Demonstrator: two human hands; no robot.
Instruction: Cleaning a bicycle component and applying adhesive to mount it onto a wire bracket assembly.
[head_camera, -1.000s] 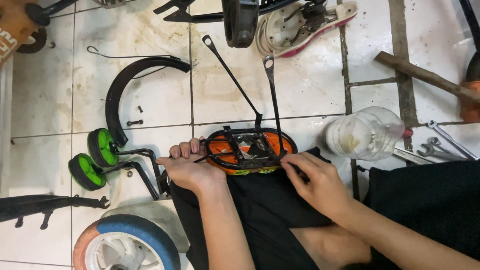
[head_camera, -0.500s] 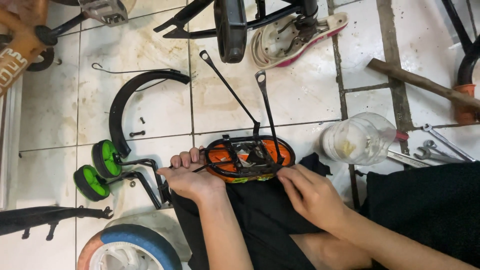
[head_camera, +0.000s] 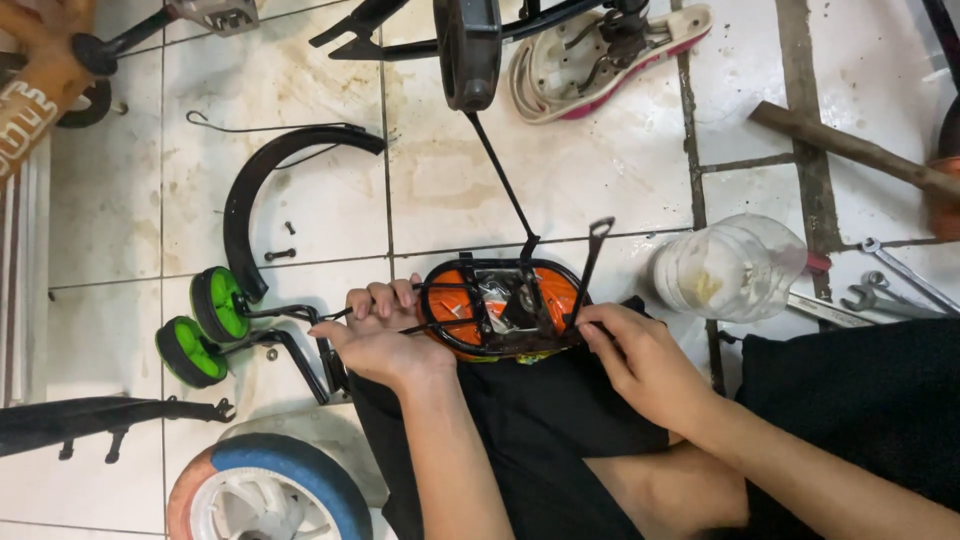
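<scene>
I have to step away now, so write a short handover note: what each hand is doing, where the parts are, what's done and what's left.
Left hand: grips the left edge of the black rack with orange plate, resting on the lap.
Right hand: pinches the rack's right side by a black strut.
Nearby on the floor: green training wheels, black fender, loose bolts, wrenches, plastic jar.
Done: parts lie detached.
Left: rack remains unmounted.

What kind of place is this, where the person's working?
Probably a small bike repair spot on a tiled floor: training wheels, a black mudguard and wrenches lie around the person.
</scene>
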